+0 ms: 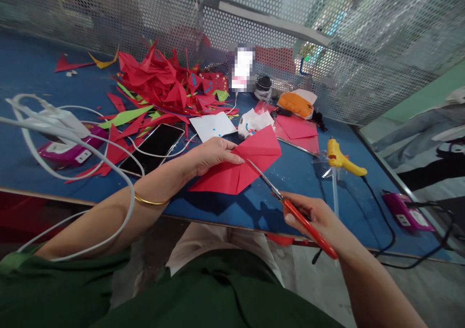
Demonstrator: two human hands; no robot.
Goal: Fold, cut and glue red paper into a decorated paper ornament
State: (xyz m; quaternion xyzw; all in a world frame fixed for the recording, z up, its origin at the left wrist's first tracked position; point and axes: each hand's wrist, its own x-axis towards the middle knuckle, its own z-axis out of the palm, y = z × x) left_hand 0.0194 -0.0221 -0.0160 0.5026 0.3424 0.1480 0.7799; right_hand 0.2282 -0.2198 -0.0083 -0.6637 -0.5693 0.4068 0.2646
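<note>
My left hand (210, 156) holds a folded red paper sheet (243, 165) by its left edge, a little above the blue table (29, 66). My right hand (316, 219) grips red-handled scissors (290, 207). Their thin metal blades point up and left, and the tips touch the paper's lower right edge. A gold bangle sits on my left wrist.
A heap of red and green paper scraps (163, 83) lies at the back. A black phone (154, 146) with white cables, a white sheet (212, 126), a yellow glue gun (341, 158), more red sheets (296, 127) and purple power strips (407, 214) lie about. Perforated metal walls (327, 37) enclose the table.
</note>
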